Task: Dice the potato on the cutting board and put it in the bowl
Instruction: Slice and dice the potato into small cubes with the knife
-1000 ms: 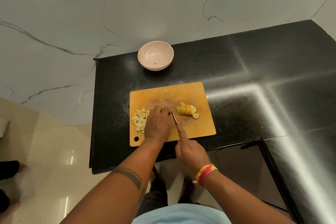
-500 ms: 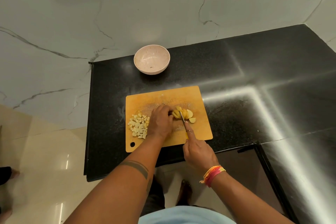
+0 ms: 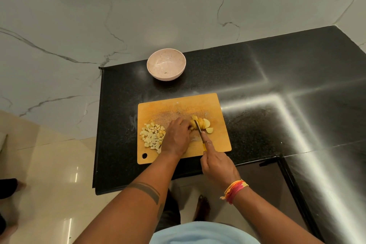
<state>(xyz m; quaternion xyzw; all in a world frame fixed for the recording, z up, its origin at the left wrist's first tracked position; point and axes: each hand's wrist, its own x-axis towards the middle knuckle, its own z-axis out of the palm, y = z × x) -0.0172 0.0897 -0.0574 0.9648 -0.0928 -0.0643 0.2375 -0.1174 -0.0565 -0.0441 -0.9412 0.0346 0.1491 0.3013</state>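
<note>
Black granite counter (image 3: 257,77) under a marble wall; your wooden cutting board (image 3: 217,140) sits near its front edge, with the pale pink bowl (image 3: 166,65) well apart at 12 o'clock. Your left hand (image 3: 178,136) curls its fingers onto the sliced potato (image 3: 204,123) at mid-board. Your right hand (image 3: 215,166) grips the knife (image 3: 198,127), forefinger along the spine, blade in the slices; diced pieces (image 3: 152,137) lie at the board's 9 o'clock.

Bare forearms; dark band tattoo (image 3: 147,191); orange-pink thread wristband (image 3: 234,190); pale-blue shirt (image 3: 194,233)
</note>
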